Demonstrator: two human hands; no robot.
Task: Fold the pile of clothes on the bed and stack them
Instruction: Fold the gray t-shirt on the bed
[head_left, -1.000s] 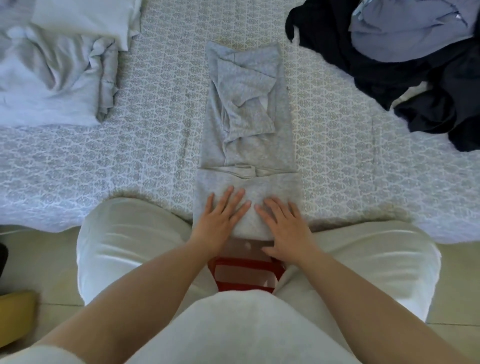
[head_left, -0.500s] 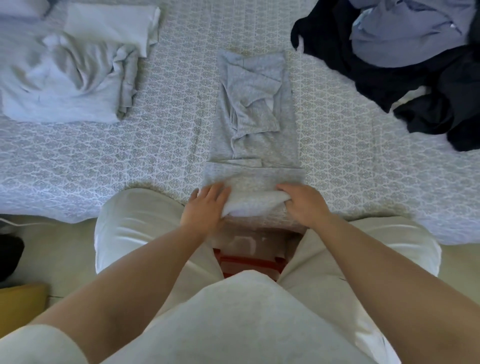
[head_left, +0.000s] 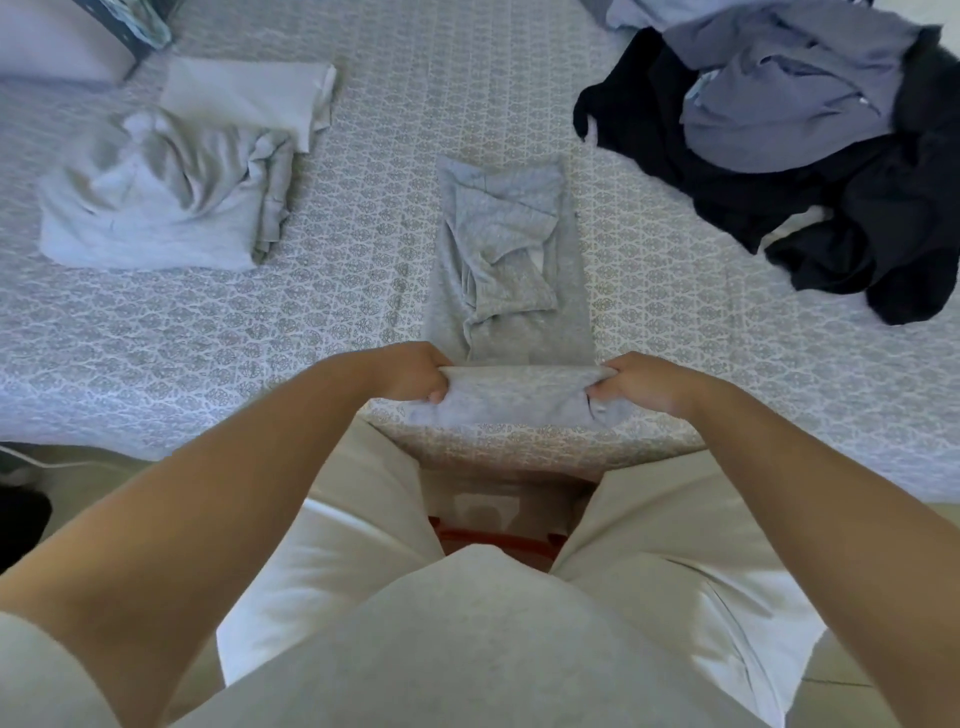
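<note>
At the bed's near edge, head view:
Left hand (head_left: 410, 371): I see it gripping the near-left corner of the long folded grey knit garment (head_left: 511, 291).
Right hand (head_left: 641, 382): gripping its near-right corner.
Garment: mid-bed on the patterned sheet (head_left: 363, 291), near end lifted.
Far-left corner: pale folded clothes (head_left: 156, 208).
Far-right corner: dark unfolded pile (head_left: 810, 156).

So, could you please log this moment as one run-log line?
step: folding grey garment | left hand: grips near hem corner | right hand: grips other corner | hem: lifted off bed | unfolded pile: far right
</note>
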